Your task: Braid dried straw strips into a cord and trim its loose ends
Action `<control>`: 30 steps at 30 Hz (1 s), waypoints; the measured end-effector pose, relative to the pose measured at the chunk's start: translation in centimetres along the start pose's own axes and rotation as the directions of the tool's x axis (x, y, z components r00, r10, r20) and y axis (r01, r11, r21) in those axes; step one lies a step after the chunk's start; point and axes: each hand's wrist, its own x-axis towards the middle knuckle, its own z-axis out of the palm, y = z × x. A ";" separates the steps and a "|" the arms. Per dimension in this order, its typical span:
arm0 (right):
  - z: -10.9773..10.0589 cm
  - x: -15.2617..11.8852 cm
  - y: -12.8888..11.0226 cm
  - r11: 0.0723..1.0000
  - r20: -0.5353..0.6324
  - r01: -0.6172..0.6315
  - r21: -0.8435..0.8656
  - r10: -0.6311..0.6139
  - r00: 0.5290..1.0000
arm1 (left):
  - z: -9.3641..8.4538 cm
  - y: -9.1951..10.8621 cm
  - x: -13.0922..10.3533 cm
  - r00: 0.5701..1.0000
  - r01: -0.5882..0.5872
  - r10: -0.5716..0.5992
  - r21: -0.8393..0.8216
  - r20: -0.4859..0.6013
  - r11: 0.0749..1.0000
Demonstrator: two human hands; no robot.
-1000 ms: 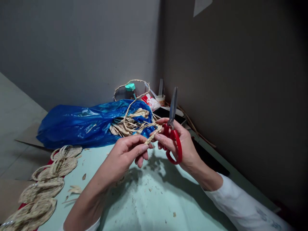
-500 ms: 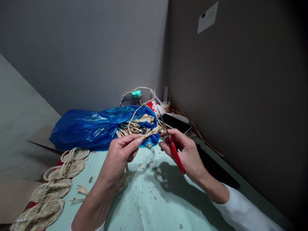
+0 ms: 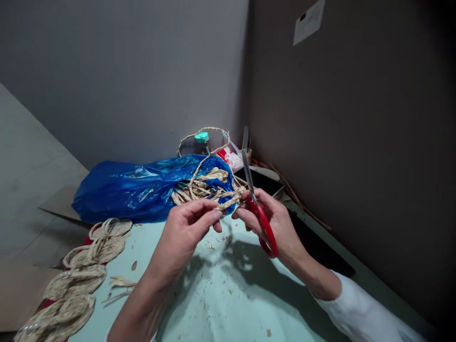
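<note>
My left hand (image 3: 194, 225) pinches the near end of a braided straw cord (image 3: 228, 202) between thumb and fingers. Beside it on the right, my right hand (image 3: 269, 221) holds red-handled scissors (image 3: 265, 223), their blades pointing up and away. Its fingertips are close to the knotted part of the cord; whether they grip it is hard to tell. Behind my hands, a thin twisted cord (image 3: 195, 175) rises and loops over the mouth of a blue plastic bag (image 3: 124, 190), where dry straw strips (image 3: 210, 183) stick out.
Several coiled straw pieces (image 3: 76, 280) line the left edge of the pale green table (image 3: 213, 304). Straw scraps (image 3: 121, 282) lie near them. At the back right are a dark phone-like object (image 3: 261, 180) and a cup with tools (image 3: 245, 154). Grey walls rise behind.
The scissors have turned in my right hand, so their handle loops show more. My left hand has shifted slightly right and lower along the cord. The knotted part sits slightly further right.
</note>
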 end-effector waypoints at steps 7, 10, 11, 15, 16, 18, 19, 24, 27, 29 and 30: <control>-0.6 0.6 0.0 0.944 -0.039 -0.130 0.304 0.149 0.988 | 1.2 -0.2 -0.2 0.967 -0.249 0.252 0.348 0.039 0.904; -0.9 0.9 0.1 0.946 -0.050 -0.095 0.309 0.116 0.992 | 1.0 -0.4 0.0 0.976 -0.216 0.202 0.377 0.077 0.901; -1.0 1.0 0.1 0.942 -0.054 -0.089 0.323 0.113 0.992 | 0.9 -0.5 0.1 0.983 -0.181 0.163 0.376 0.080 0.909; -1.3 1.2 -0.6 0.942 -0.129 -0.040 0.333 0.088 0.988 | 0.1 -0.5 0.4 0.998 -0.026 0.009 0.291 0.062 0.956; -1.3 1.2 -0.7 0.946 -0.148 -0.023 0.324 0.074 0.986 | -0.1 -0.4 0.4 0.998 0.007 -0.021 0.248 0.055 0.969; -1.3 1.1 -0.8 0.952 -0.165 0.004 0.305 0.048 0.985 | -0.1 -0.1 0.5 0.996 0.064 -0.074 0.176 0.050 0.982; -1.3 1.0 -0.8 0.954 -0.165 0.013 0.299 0.038 0.986 | -0.1 0.1 0.5 0.994 0.088 -0.096 0.154 0.047 0.984; -1.2 0.9 -0.3 0.938 -0.144 0.037 0.345 0.014 0.990 | 0.1 0.1 0.7 0.988 0.117 -0.133 0.188 0.074 0.975; -1.2 0.9 -0.1 0.906 -0.131 0.020 0.424 0.039 0.991 | -0.2 -0.3 0.7 0.979 0.091 -0.136 0.273 0.153 0.958; -1.2 1.0 0.0 0.882 -0.128 0.000 0.471 0.068 0.990 | -0.5 -0.4 0.7 0.961 0.084 -0.157 0.301 0.228 0.950; -1.2 1.0 -0.1 0.868 -0.125 -0.016 0.496 0.090 0.988 | -0.7 -0.4 0.6 0.951 0.086 -0.168 0.300 0.260 0.950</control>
